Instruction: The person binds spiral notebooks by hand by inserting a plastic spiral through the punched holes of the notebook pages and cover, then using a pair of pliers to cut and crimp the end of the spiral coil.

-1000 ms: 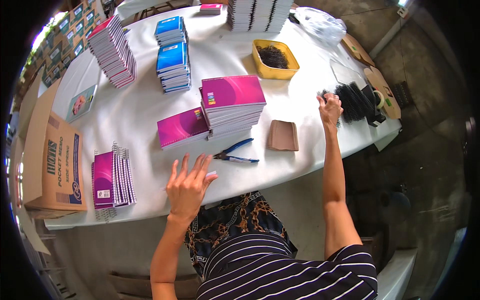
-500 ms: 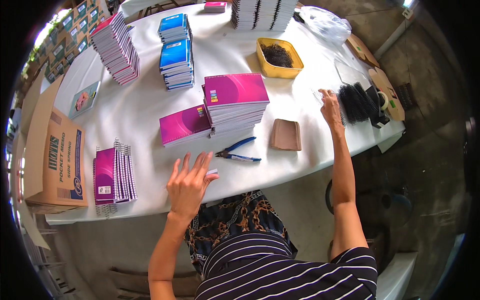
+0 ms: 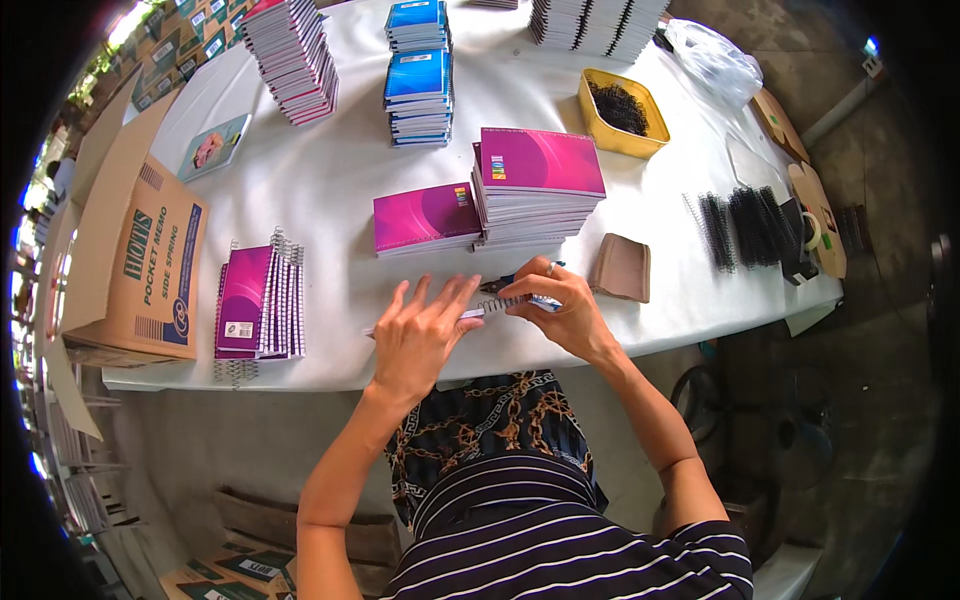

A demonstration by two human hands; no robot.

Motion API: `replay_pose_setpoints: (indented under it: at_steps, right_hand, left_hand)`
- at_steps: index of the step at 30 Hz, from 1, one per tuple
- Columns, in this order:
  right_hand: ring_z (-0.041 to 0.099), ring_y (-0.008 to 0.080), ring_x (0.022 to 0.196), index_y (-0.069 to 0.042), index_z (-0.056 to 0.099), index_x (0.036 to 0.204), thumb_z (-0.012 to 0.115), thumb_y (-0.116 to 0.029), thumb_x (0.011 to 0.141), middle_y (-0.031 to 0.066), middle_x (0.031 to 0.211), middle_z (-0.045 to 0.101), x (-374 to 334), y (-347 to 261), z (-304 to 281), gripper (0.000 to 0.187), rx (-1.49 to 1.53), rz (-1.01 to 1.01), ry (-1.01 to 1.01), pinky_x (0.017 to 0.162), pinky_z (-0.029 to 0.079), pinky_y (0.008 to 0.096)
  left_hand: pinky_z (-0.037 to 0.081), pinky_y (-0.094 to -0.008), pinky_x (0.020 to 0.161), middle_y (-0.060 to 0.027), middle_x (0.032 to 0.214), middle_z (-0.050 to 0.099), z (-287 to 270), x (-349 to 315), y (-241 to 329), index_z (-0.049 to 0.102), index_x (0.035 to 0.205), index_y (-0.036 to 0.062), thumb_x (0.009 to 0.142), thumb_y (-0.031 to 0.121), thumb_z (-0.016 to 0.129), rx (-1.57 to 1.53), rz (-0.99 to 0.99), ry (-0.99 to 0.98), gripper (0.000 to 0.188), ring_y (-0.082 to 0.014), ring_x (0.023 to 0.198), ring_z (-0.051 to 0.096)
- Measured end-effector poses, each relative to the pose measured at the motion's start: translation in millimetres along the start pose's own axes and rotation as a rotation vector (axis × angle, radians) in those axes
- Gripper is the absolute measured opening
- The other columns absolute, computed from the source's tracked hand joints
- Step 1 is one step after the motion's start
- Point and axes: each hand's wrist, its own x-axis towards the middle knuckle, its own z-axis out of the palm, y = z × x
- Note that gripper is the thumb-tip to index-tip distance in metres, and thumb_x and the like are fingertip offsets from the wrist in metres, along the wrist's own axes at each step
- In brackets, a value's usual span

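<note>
My left hand [image 3: 420, 335] grips a thin memo notebook [image 3: 471, 314] near the table's front edge, seen almost edge-on and mostly covered by the fingers. In my right hand [image 3: 562, 305] a dark wire spiral coil [image 3: 494, 304] is pinched, its free end at the notebook's right end. Whether the coil has entered the holes I cannot tell. Blue-handled cutting pliers [image 3: 491, 286] lie just behind the right hand, partly hidden by it. Beyond the hands stand two stacks of magenta notebooks, a low one [image 3: 425, 219] and a taller one [image 3: 545, 160].
Bound magenta notebooks [image 3: 245, 295] and an open carton [image 3: 150, 265] are at left. A brown curved block [image 3: 621, 268] sits right of my hands, near black coils [image 3: 755, 225]. Farther back are a yellow tub of coils [image 3: 655, 145], blue notebooks [image 3: 418, 75] and tall stacks [image 3: 292, 65].
My right hand has come from the coils at the right to beside my left hand, bringing a spiral coil. The whole view has shifted, with the table's things now farther right.
</note>
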Motion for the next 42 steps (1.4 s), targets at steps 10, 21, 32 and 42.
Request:
replay_pose_setpoints:
  at_steps: [10,21,32,42]
  right_hand:
    - [0.064,0.027,0.089,-0.003,0.064,0.103,0.071,-0.014,0.087,0.0087,0.097,0.063,12,-12,-16,0.021,-0.138,0.214,-0.377,0.075,0.051,0.0401]
    - [0.061,0.0298,0.09,-0.005,0.055,0.106,0.071,-0.016,0.086,0.0091,0.103,0.058,9,-17,-2,0.028,-0.512,-0.239,-0.211,0.072,0.051,0.043]
    - [0.056,0.0352,0.116,-0.01,0.056,0.117,0.084,-0.014,0.07,0.0146,0.133,0.051,2,-14,-61,0.055,-0.339,0.035,-0.42,0.097,0.049,0.0428]
    - [0.051,0.0413,0.125,-0.01,0.07,0.119,0.084,-0.029,0.073,0.0217,0.138,0.051,-13,14,-153,0.052,-0.281,0.28,-0.293,0.105,0.044,0.0471]
  left_hand:
    - [0.049,-0.0469,0.098,-0.0023,0.119,0.07,2,1,-5,0.061,0.134,0.0179,0.083,0.042,0.07,0.016,0.016,-0.004,0.057,-0.028,0.111,0.064]
    - [0.056,-0.0384,0.086,-0.0014,0.123,0.068,-3,4,1,0.059,0.136,0.0252,0.08,0.034,0.074,-0.134,-0.047,-0.145,0.058,-0.0275,0.108,0.067]
    - [0.059,-0.0423,0.069,0.0018,0.118,0.069,-24,8,-4,0.065,0.125,0.0325,0.088,0.05,0.061,-0.036,-0.033,-0.644,0.041,-0.028,0.086,0.072]
    - [0.058,-0.0392,0.075,0.0017,0.119,0.069,-37,-22,-22,0.063,0.129,0.0266,0.078,0.05,0.07,-0.057,0.064,-0.393,0.057,-0.0253,0.105,0.067]
